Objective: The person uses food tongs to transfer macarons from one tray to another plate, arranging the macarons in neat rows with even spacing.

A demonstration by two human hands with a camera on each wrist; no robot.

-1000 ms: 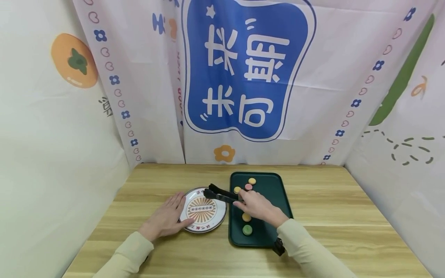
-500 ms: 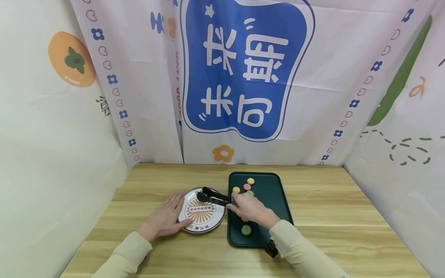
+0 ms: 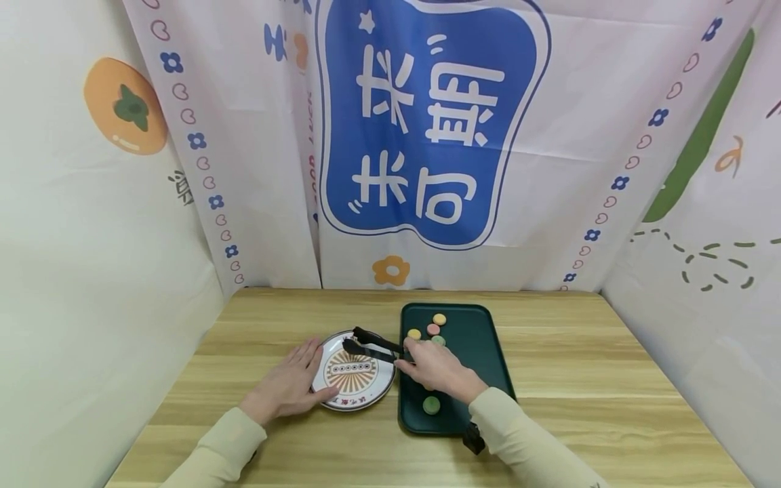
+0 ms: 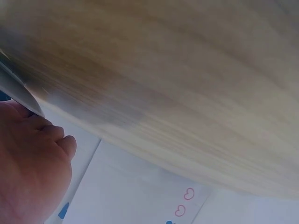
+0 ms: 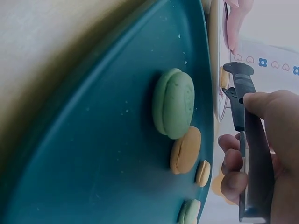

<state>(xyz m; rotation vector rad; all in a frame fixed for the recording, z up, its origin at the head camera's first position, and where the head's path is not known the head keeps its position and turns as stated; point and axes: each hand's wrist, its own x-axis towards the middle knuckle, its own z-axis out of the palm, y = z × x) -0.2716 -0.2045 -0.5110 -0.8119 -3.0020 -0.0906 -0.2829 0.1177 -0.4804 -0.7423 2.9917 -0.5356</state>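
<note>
My left hand (image 3: 285, 385) rests at the left rim of a white patterned plate (image 3: 382, 388), fingers straight, thumb over its edge. In the left wrist view part of that hand shows beside the plate's edge. My right hand (image 3: 444, 369) grips black tongs (image 5: 256, 154), their tips spread over the plate's far side. A pale orange macaron (image 5: 224, 77) is at the tips in the right wrist view. Under my right arm lies a dark green tray (image 3: 470, 332) with a green macaron (image 3: 431, 405), a pink macaron (image 3: 433, 329) and several others, some hidden by the hand.
The plate and tray stand close side by side on a wooden table (image 3: 567, 352). Printed cloth (image 3: 268, 169) hangs behind the table and along both sides.
My right hand and the tongs have shifted left, bringing the tips farther over the plate. A green macaron on the tray has come into view behind the hand. My left hand stays on the plate.
</note>
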